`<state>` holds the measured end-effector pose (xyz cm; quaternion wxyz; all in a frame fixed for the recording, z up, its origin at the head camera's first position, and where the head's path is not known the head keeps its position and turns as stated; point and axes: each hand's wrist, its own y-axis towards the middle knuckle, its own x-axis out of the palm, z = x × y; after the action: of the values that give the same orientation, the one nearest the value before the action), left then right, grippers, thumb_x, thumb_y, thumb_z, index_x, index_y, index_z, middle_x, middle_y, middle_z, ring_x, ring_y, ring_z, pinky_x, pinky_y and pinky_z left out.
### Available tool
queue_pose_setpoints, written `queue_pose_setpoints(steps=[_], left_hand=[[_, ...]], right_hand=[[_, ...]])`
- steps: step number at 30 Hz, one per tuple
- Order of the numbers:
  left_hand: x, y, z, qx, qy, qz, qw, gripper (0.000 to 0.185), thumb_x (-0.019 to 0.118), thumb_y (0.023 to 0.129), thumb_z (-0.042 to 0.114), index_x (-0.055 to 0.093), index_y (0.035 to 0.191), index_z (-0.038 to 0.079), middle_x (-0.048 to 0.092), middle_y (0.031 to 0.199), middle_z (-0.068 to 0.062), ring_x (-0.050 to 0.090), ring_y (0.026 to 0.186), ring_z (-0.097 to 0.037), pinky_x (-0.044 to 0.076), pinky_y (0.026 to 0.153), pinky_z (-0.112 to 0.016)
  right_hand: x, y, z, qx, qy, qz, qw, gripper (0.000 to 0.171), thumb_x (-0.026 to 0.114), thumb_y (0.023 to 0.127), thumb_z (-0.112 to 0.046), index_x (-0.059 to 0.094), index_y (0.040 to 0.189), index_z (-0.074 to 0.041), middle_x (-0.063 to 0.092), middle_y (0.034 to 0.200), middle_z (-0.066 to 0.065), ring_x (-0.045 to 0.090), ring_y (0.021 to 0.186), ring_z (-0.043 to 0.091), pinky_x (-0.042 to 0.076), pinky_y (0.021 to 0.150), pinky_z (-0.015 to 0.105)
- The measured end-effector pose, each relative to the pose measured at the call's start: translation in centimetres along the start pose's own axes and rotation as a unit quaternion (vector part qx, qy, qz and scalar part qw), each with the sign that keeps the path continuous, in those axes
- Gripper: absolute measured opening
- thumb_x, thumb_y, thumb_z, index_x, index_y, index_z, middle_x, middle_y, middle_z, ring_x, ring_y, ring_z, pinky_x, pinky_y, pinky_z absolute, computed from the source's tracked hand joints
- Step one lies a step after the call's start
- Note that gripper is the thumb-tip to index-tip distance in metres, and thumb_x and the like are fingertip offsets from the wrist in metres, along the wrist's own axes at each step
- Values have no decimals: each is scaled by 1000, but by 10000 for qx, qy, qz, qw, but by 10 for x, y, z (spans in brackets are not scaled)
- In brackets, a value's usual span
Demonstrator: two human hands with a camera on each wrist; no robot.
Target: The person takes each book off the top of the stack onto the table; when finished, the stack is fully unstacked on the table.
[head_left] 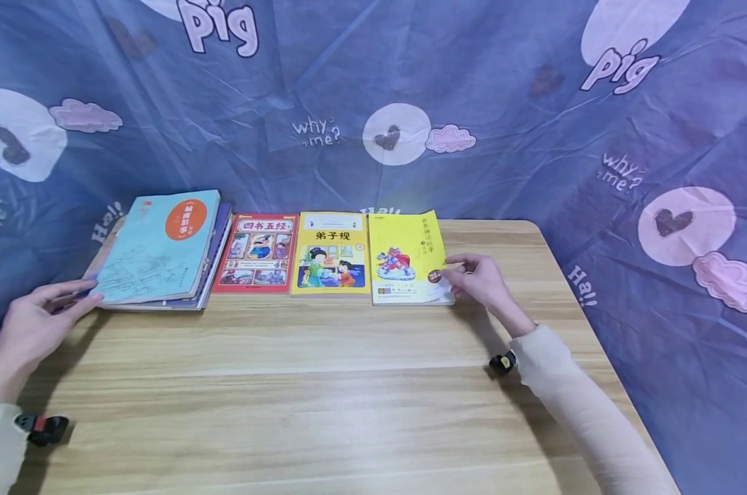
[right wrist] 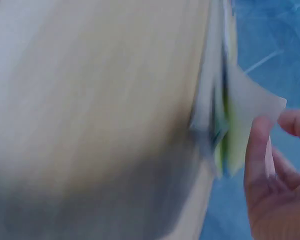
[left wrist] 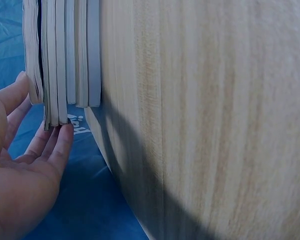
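Person works both hands at a pale, wood-grained table (head_left: 348, 399), books ranged along its back edge. At the back left corner: a tall stack of paperback books (head_left: 207, 269), topped by a light-blue paperback with an orange-red oval (head_left: 144, 265). Left hand (head_left: 31, 330) grips the stack at its near left corner; thumb on the top cover, fingertips under the books that jut out farther, fingers apart from thumb and clamped on the upper books. Left wrist view shows the lower books set back, nearer the tabletop. Rightward along the back edge, just beside the stack: a red paperback with cartoon panels (head_left: 255, 251), then a yellow-and-white paperback with two cartoon figures (head_left: 331, 265). Last in the row, toward the table's right edge but apart from it, a bright yellow paperback with a red-caped figure and a white lower band (head_left: 398, 237). Right hand (head_left: 481, 283) at its right side, thumb and forefinger close together, pinching the cover's near right corner, which bends upward; right wrist view blurred, layers underneath hard to separate.
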<state>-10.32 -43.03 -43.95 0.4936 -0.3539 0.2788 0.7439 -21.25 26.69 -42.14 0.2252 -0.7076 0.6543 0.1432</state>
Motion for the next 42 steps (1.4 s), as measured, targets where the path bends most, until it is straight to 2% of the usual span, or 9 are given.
queue_pose_setpoints(steps=[5,10,17,19,21,24,32,38,42], left_hand=[[0,1,0,-18,-4,0,10000,62,64,104,45,60,146,-1,50,155,-34,24,91,28,30,70,-13],[1,2,1,26,19,-11,10000,62,64,104,44,60,146,-1,51,153,-36,23,91,28,29,70,-14],[1,3,2,-5,74,-11,10000,62,63,104,45,60,147,0,51,154,-34,28,93,24,31,71,-17],[0,2,2,-33,57,-60,10000,62,61,106,44,57,148,-1,48,156,-35,51,100,8,44,79,-26],[0,2,2,-74,45,-100,9999,63,60,107,43,55,150,-2,45,158,-35,62,114,-25,51,91,-45],[1,1,2,-88,-7,-144,9999,62,57,108,41,52,151,-4,41,161,-36,46,132,-60,41,103,-71],[2,-2,2,-137,-123,-184,9997,63,56,109,40,50,153,-5,38,161,-37,42,137,-64,37,107,-76],[2,-1,1,-93,-89,-154,9998,62,57,109,40,50,152,-4,41,160,-37,42,136,-63,37,107,-75],[3,0,0,-118,-85,-130,9998,62,57,109,40,51,152,-4,41,161,-36,41,140,-61,37,108,-74]], right_hand=[[15,0,-24,-423,25,274,9987,37,78,94,-15,72,124,5,68,69,-3,56,48,6,51,48,24],[28,-1,-53,-904,79,461,9948,31,80,94,-17,76,120,-1,66,72,2,54,49,8,47,45,24],[78,3,-88,-875,902,-339,9915,29,80,93,-11,76,119,-1,76,80,12,62,51,9,55,52,24],[99,7,-94,-818,1145,-652,9879,30,79,93,-10,75,121,0,77,86,20,65,54,10,60,57,26],[121,10,-101,-725,1391,-924,9833,32,79,94,-11,74,123,1,76,94,30,68,56,12,62,58,29],[149,11,-112,-575,1696,-1217,9763,35,79,95,-12,72,126,3,74,103,37,69,56,13,64,61,32],[207,9,-134,-408,2399,-1740,9542,36,76,96,-8,69,127,8,72,109,39,66,55,8,62,59,25],[241,9,-147,-198,2856,-2125,9343,40,75,97,-6,66,132,10,69,120,40,73,62,11,67,73,38],[260,8,-156,-20,3171,-2274,9207,41,75,97,-5,64,133,12,69,122,38,74,64,13,66,74,36]])
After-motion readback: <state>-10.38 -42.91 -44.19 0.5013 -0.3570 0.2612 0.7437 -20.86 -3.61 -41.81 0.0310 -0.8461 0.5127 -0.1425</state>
